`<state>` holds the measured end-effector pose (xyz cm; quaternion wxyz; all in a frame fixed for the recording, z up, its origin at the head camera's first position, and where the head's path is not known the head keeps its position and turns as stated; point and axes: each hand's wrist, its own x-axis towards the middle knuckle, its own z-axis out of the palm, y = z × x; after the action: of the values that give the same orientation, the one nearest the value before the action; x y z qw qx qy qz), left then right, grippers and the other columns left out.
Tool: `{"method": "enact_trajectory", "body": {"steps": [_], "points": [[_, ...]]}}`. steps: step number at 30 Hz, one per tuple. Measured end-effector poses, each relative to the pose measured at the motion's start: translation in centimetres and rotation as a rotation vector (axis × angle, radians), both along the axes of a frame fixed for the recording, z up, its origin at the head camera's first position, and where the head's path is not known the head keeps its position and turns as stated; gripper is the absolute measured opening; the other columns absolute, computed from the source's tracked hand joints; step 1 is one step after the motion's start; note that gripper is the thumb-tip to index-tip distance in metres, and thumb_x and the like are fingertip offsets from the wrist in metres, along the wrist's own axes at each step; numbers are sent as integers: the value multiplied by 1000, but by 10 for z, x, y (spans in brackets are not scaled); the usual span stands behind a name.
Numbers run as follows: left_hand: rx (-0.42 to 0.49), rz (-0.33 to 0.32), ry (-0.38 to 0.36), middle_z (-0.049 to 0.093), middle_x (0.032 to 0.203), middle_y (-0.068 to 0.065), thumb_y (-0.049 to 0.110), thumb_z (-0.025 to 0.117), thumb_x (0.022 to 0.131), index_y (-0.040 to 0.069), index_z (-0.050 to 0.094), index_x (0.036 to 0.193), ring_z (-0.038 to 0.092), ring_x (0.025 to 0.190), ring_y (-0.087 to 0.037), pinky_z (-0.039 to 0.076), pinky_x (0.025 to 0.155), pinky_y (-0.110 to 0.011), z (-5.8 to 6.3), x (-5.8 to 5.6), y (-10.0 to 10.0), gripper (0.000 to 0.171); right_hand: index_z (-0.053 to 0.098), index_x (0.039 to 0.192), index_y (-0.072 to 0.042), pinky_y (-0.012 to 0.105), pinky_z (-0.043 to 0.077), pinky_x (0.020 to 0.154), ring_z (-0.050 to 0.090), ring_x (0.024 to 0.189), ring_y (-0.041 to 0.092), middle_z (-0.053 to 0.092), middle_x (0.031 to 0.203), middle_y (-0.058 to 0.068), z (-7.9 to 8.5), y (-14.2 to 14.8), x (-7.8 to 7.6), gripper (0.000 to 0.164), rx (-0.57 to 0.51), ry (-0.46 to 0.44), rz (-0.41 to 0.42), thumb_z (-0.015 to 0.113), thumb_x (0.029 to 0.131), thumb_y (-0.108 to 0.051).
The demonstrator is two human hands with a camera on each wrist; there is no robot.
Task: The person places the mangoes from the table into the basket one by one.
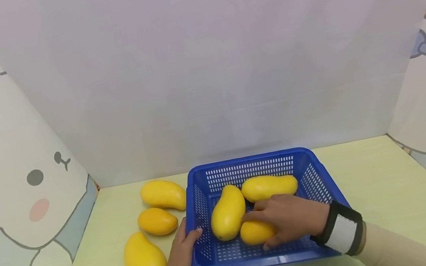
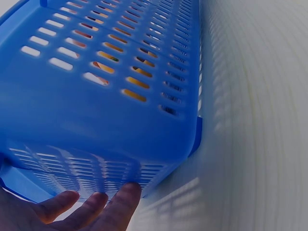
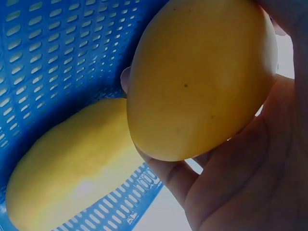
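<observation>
A blue plastic basket (image 1: pixel 261 262) with slotted walls stands on the table in the head view. My left hand (image 1: pixel 179 258) holds its left side, thumb over the rim and fingers against the outer wall; the left wrist view shows those fingertips (image 2: pixel 126 192) on the slots. Inside the basket, my right hand (image 1: pixel 289 217) grips an orange-yellow mango (image 3: pixel 202 82), fingers and thumb around it. Two yellow mangoes lie in there too: one (image 1: pixel 228 213) left of the held mango, the other (image 1: pixel 269 186) behind it, partly covered by the hand.
Left of the basket, on the pale green table (image 1: pixel 397 205), lie a yellow mango (image 1: pixel 162 194) at the back, a smaller orange mango (image 1: pixel 157 221) and another yellow mango (image 1: pixel 144 260) nearer the front. A pale cloth wall (image 1: pixel 204 82) rises behind; cartoon-printed panels flank the table.
</observation>
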<state>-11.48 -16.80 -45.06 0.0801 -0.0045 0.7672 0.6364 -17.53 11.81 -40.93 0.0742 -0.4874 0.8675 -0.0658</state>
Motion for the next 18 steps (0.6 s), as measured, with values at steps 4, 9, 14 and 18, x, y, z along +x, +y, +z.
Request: {"method": "enact_trajectory", "body": {"steps": [4,9,14,18], "points": [[1,-2,1,42,137,-20,27,41,97,10,28,142,50,113,-32,44,90,-49,-1,-1,-1,50,46,133,-36,23,40,63,44,72,8,50,95,-11,0,-1,-1,67,4,-12,3,63,75,-64],[-2,-5,3,41,137,-20,26,41,97,10,28,142,49,114,-33,43,91,-49,-2,-1,-1,50,47,132,-34,23,42,67,45,74,7,51,96,-12,0,-2,-2,66,5,-30,13,63,75,-63],[-8,-6,-8,40,138,-18,26,41,97,11,27,143,48,116,-32,42,92,-50,0,-1,0,50,48,132,-32,24,44,71,47,77,6,54,100,-11,-2,-3,-2,66,10,-31,30,65,75,-60],[0,-5,-1,40,138,-20,26,41,97,10,27,143,49,115,-33,43,91,-50,-1,-1,-1,51,48,132,-32,25,45,73,47,78,5,54,100,-11,-4,-5,-3,67,24,-19,48,65,74,-60]]}}
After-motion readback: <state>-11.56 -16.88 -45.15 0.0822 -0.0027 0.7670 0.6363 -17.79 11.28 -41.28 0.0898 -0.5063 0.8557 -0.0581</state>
